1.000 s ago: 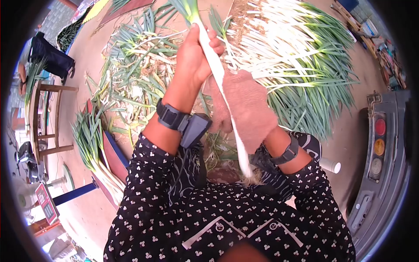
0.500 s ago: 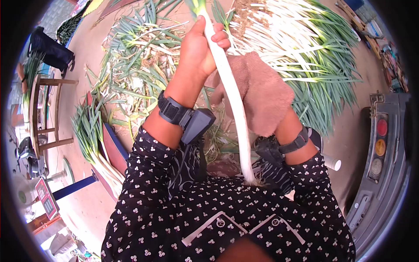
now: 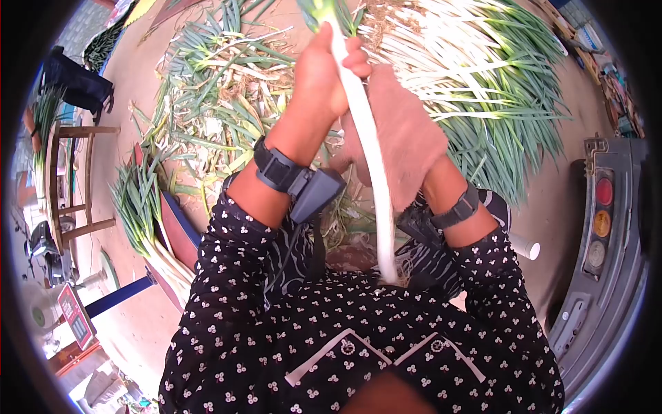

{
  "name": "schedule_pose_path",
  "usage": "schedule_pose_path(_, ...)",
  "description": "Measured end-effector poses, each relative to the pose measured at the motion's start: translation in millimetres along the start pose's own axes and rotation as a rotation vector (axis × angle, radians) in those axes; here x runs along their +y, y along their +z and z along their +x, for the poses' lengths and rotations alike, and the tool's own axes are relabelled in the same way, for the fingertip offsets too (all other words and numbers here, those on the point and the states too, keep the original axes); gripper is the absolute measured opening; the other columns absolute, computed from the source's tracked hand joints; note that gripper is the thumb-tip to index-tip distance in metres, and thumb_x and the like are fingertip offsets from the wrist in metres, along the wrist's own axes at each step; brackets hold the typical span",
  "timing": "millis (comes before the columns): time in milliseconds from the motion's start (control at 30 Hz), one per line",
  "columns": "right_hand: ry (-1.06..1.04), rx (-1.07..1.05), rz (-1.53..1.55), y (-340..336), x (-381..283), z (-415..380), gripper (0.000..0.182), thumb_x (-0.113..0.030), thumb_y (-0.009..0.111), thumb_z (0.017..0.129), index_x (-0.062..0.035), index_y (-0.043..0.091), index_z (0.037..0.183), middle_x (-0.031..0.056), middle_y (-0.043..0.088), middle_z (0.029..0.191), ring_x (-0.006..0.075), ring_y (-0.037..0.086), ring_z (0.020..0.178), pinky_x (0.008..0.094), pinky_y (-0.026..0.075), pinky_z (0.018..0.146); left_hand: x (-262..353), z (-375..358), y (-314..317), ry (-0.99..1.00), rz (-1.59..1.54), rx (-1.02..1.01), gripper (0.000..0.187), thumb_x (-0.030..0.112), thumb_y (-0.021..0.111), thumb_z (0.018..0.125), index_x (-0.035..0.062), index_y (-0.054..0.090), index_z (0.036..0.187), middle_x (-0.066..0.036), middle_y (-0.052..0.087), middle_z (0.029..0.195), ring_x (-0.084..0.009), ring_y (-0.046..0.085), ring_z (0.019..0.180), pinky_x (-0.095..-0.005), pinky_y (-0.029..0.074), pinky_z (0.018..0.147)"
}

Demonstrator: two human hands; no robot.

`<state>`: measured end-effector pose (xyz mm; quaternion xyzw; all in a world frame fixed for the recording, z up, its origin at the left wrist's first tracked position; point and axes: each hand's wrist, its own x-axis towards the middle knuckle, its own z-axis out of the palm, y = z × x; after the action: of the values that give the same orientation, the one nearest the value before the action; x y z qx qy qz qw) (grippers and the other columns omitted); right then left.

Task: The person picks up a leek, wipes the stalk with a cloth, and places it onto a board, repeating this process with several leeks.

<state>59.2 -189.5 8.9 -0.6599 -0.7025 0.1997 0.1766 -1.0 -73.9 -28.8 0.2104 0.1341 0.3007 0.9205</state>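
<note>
A long green onion (image 3: 376, 159) runs down the middle of the view, its green end at the top and its rooty white end near my shirt. My left hand (image 3: 329, 72) is closed around the upper white stalk, just below the green leaves. A brown cloth (image 3: 407, 134) covers my right hand (image 3: 424, 172), so the fingers are hidden. The cloth lies behind the stalk and against it, showing on both sides. Dark devices are strapped to both wrists.
A large pile of green onions (image 3: 469, 90) lies at the upper right. Loose leaves and peelings (image 3: 221, 103) spread at the upper left. A smaller bunch (image 3: 148, 221) rests at left by a scale (image 3: 76, 314). A vehicle's rear (image 3: 600, 234) stands at right; another person (image 3: 76, 79) is far left.
Both hands have shifted slightly; the left moved a little right and down. The cloth-covered right hand moved up and left along the stalk. The stalk's root end swung slightly left.
</note>
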Motion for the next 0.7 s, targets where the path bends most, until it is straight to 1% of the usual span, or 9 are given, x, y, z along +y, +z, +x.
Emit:
schedule_pose_path(67, -0.052, 0.003, 0.031, -4, 3, 3, 0.016, -0.022, 0.063, 0.064, -0.0087, 0.061, 0.073, 0.0102, 0.06, 0.067, 0.0229, 0.062, 0.068, 0.0344, 0.047, 0.061, 26, 5, -7, -0.1, -0.337, -0.2, 0.035, 0.035, 0.04, 0.093, 0.0018, 0.041, 0.084, -0.003, 0.039, 0.066, -0.0098, 0.036, 0.051, -0.0238, 0.034, 0.046)
schedule_pose_path(133, -0.073, 0.031, 0.043, -6, 2, -3, 0.016, -0.023, 0.062, 0.064, -0.009, 0.061, 0.073, 0.0098, 0.06, 0.068, 0.0227, 0.062, 0.068, 0.0343, 0.047, 0.061, 44, 6, -11, -0.09, -0.431, -0.25, 0.041, 0.039, 0.044, 0.09, -0.0008, 0.042, 0.081, -0.002, 0.038, 0.063, -0.0089, 0.037, 0.047, -0.0238, 0.034, 0.045)
schedule_pose_path(367, 0.011, 0.13, -0.074, 4, -8, -19, 0.016, -0.023, 0.061, 0.065, -0.01, 0.061, 0.073, 0.0086, 0.06, 0.069, 0.0218, 0.061, 0.069, 0.034, 0.047, 0.062, 57, 4, -17, -0.156, -0.403, -0.409, 0.037, 0.037, 0.045, 0.091, 0.0003, 0.045, 0.085, -0.001, 0.038, 0.061, -0.0085, 0.037, 0.046, -0.0231, 0.035, 0.046)
schedule_pose_path(467, 0.018, 0.134, -0.116, 3, -8, -12, 0.015, -0.024, 0.061, 0.066, -0.0105, 0.061, 0.074, 0.008, 0.06, 0.069, 0.0214, 0.061, 0.069, 0.0339, 0.046, 0.063, 43, 3, -6, -0.218, -0.201, -0.397, 0.036, 0.037, 0.044, 0.091, 0.0013, 0.045, 0.086, -0.001, 0.038, 0.062, -0.0091, 0.037, 0.048, -0.023, 0.035, 0.05)
schedule_pose_path(500, 0.01, 0.135, -0.127, 1, -8, -11, 0.015, -0.024, 0.061, 0.066, -0.0106, 0.061, 0.074, 0.0079, 0.06, 0.07, 0.0212, 0.061, 0.069, 0.0339, 0.046, 0.063, 32, 2, -2, -0.097, 0.044, -0.275, 0.037, 0.038, 0.043, 0.092, 0.0023, 0.047, 0.085, 0.001, 0.038, 0.062, -0.0108, 0.04, 0.054, -0.0225, 0.034, 0.053)
schedule_pose_path(533, 0.004, 0.138, -0.141, -1, -6, -9, 0.015, -0.024, 0.06, 0.066, -0.0108, 0.061, 0.074, 0.0077, 0.06, 0.07, 0.0211, 0.061, 0.069, 0.0339, 0.046, 0.063, 19, 4, 6, 0.154, 0.331, -0.053, 0.04, 0.038, 0.044, 0.091, -0.0014, 0.051, 0.096, -0.002, 0.046, 0.071, -0.0117, 0.043, 0.06, -0.0265, 0.038, 0.058)
schedule_pose_path(600, 0.002, 0.144, -0.168, -3, -6, -9, 0.015, -0.024, 0.06, 0.066, -0.0111, 0.061, 0.074, 0.0073, 0.061, 0.07, 0.0209, 0.061, 0.07, 0.0338, 0.046, 0.064, 16, 2, 7, 0.026, 0.646, -0.033, 0.034, 0.033, 0.037, 0.094, 0.0034, 0.054, 0.09, -0.009, 0.059, 0.08, -0.0175, 0.055, 0.075, -0.0282, 0.044, 0.067)
schedule_pose_path(667, 0.01, 0.159, -0.221, -8, -7, -8, 0.015, -0.024, 0.06, 0.066, -0.0114, 0.061, 0.074, 0.007, 0.061, 0.071, 0.0206, 0.06, 0.07, 0.0337, 0.046, 0.064, 25, -9, 18, 0.32, 1.52, -0.12, 0.039, 0.033, 0.034, 0.095, 0.0014, 0.056, 0.093, -0.01, 0.059, 0.08, -0.017, 0.055, 0.078, -0.0286, 0.044, 0.07)
schedule_pose_path(700, 0.012, 0.169, -0.248, -11, -7, -7, 0.015, -0.024, 0.059, 0.067, -0.0115, 0.061, 0.074, 0.0068, 0.061, 0.071, 0.0205, 0.06, 0.07, 0.0337, 0.046, 0.064, 22, 12, -6, 0.719, 1.547, -0.342, 0.038, 0.031, 0.033, 0.094, 0.0005, 0.056, 0.095, -0.01, 0.057, 0.075, -0.0143, 0.055, 0.073, -0.0256, 0.045, 0.065)
